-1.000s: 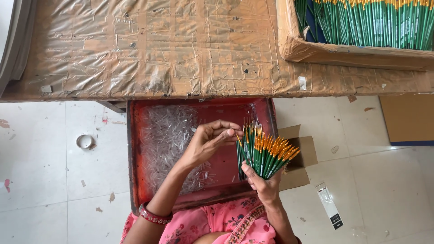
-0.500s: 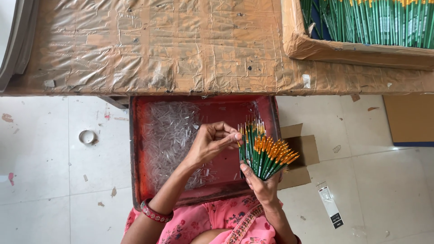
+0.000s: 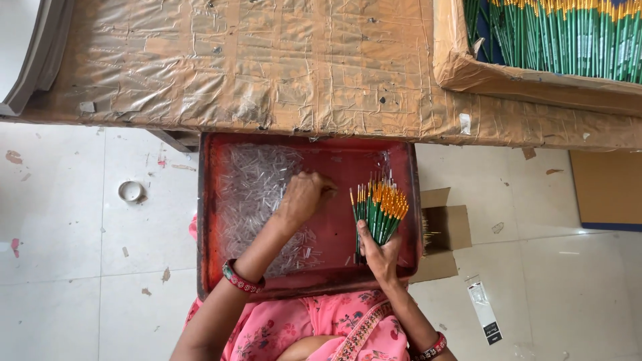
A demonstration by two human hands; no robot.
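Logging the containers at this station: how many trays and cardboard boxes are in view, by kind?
Red tray on the lap: 1
Cardboard box of green brushes on the table: 1
Small open cardboard box on the floor: 1
Total: 3

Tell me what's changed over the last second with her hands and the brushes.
The left hand moved away from the bundle of green brushes, leftward over the clear caps in the red tray. The right hand kept holding the bundle.
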